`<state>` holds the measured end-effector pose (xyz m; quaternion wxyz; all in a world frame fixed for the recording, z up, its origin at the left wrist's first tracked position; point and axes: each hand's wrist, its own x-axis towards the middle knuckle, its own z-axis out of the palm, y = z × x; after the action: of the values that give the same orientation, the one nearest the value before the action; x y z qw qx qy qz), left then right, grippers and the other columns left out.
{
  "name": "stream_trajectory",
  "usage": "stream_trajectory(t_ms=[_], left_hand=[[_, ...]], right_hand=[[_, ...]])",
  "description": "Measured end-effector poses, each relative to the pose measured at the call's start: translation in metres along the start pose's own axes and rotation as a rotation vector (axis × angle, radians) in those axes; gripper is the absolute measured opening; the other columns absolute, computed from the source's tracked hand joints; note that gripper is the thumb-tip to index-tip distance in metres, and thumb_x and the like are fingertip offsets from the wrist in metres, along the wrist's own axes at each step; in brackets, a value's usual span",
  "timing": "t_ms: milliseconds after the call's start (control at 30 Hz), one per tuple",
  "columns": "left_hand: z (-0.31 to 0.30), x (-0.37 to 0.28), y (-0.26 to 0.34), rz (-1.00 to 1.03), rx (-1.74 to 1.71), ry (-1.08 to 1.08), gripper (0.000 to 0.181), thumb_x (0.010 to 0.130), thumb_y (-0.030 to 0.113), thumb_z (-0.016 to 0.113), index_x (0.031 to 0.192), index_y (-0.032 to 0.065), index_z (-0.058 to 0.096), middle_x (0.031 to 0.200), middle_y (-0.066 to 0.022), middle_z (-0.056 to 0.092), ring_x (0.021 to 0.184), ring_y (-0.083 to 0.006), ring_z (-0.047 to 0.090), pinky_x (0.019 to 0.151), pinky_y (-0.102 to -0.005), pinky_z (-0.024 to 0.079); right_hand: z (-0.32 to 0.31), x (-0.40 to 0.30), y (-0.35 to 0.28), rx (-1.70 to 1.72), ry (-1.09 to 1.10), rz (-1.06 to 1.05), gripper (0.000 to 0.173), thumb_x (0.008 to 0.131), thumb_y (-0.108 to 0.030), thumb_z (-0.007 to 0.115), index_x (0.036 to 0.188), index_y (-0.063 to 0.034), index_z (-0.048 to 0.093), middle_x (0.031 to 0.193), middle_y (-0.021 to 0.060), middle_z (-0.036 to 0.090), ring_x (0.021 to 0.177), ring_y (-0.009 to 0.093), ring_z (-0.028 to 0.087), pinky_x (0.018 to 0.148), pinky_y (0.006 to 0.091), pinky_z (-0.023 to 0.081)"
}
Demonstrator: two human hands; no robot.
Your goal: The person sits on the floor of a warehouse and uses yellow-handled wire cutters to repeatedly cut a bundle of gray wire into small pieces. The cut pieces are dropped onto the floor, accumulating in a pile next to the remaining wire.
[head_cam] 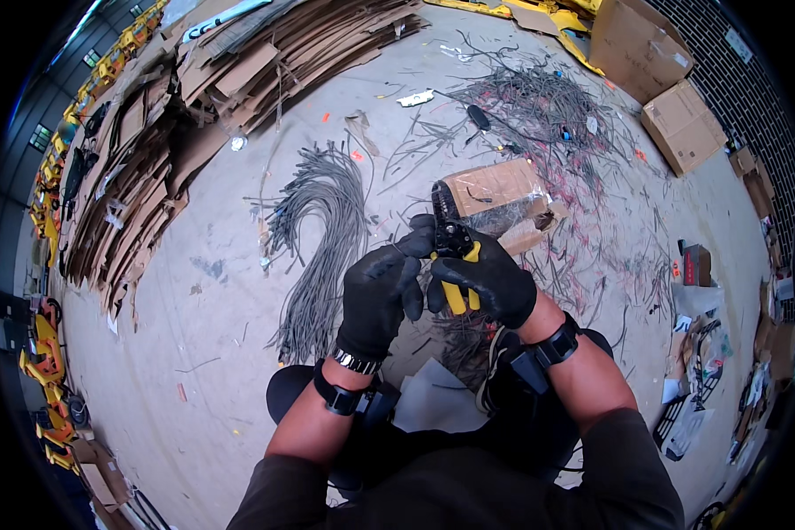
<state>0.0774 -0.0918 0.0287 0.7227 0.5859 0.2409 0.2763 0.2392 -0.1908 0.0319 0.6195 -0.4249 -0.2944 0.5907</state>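
In my right hand (493, 275), in a black glove, are wire strippers (460, 291) with yellow handles and a dark head pointing away from me. My left hand (384, 285), also gloved, has its fingers bent together beside the tool's jaws. A thin dark cable (393, 241) pokes out at those fingers, mostly hidden by the glove. On the floor to the left lies a curved bundle of grey cables (324, 245). Just beyond the strippers is a cardboard box (503, 189) wrapped in clear tape, with a torn near end.
A tangled heap of cable scraps (536, 93) covers the floor ahead right. Stacked flattened cardboard (238, 79) stands ahead left. Cartons (686, 126) line the brick wall (715, 53). Between my feet lies a grey sheet (434, 401); yellow vehicles (50, 344) stand far left.
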Motion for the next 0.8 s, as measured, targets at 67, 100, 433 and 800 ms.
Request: stream_trajectory(t_ms=[67, 100, 433, 800], left_hand=[[0.001, 0.001, -0.008, -0.050, -0.124, 0.030, 0.024, 0.095, 0.001, 0.058, 0.116, -0.0044, 0.068, 0.120, -0.0126, 0.070, 0.054, -0.0076, 0.058, 0.047, -0.0201, 0.043], [0.002, 0.002, -0.009, -0.060, -0.100, 0.040, 0.024, 0.094, 0.001, 0.058, 0.116, -0.0046, 0.068, 0.121, -0.0131, 0.070, 0.055, -0.0077, 0.059, 0.048, -0.0201, 0.043], [0.010, 0.004, -0.017, 0.045, 0.040, 0.043, 0.026, 0.093, 0.002, 0.061, 0.117, -0.0056, 0.067, 0.100, -0.0103, 0.071, 0.060, -0.0081, 0.058, 0.052, -0.0204, 0.044], [0.005, 0.003, -0.021, 0.139, 0.198, 0.061, 0.012, 0.093, 0.006, 0.064, 0.097, -0.0042, 0.069, 0.083, -0.0061, 0.067, 0.060, -0.0085, 0.059, 0.054, -0.0223, 0.046]], right_hand=[[-0.003, 0.000, -0.001, -0.049, 0.008, 0.015, 0.049, 0.093, -0.007, 0.065, 0.139, -0.0016, 0.049, 0.101, 0.0068, 0.066, 0.077, 0.016, 0.068, 0.067, 0.0297, 0.056], [-0.005, -0.001, -0.002, -0.073, 0.016, 0.021, 0.048, 0.093, -0.007, 0.066, 0.138, -0.0017, 0.050, 0.101, 0.0067, 0.066, 0.077, 0.015, 0.068, 0.067, 0.0294, 0.056], [-0.010, -0.003, 0.006, -0.205, 0.073, -0.074, 0.041, 0.089, -0.008, 0.068, 0.128, -0.0014, 0.059, 0.094, 0.0027, 0.066, 0.079, 0.008, 0.061, 0.070, 0.0248, 0.051], [-0.020, -0.004, 0.002, -0.662, 0.072, -0.117, 0.035, 0.089, -0.011, 0.067, 0.123, -0.0029, 0.064, 0.101, 0.0030, 0.067, 0.089, 0.009, 0.060, 0.081, 0.0286, 0.050]])
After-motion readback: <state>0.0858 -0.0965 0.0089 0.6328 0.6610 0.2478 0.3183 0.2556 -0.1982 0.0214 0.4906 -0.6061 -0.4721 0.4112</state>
